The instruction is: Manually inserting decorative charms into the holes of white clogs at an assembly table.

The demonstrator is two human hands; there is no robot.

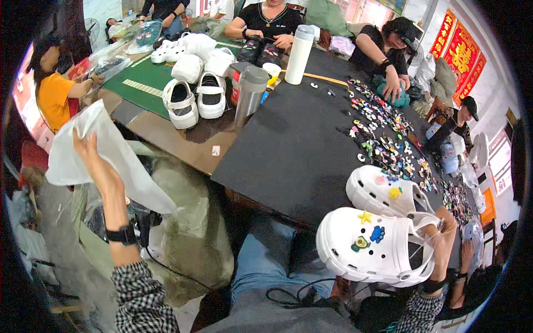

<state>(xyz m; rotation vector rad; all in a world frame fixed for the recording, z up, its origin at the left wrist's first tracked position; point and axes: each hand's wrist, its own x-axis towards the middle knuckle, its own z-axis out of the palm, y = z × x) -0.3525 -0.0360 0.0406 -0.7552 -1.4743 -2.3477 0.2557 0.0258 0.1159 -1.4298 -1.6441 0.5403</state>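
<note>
My left hand is raised at the left, its fingers closed on a translucent white plastic bag that hangs beside my wrist. At the lower right my right hand grips a pair of white clogs by their heel side, near the straps. The nearer clog carries a yellow star, a blue paw and a green avocado-like charm on its holed top. A yellow pineapple-like charm and a pink one sit on the farther clog, which is partly behind the nearer one.
Many small colourful charms lie over the right of the black table. A white bottle, a steel tumbler and more white shoes stand on the tables. Several people work around them. A large sack is at my left.
</note>
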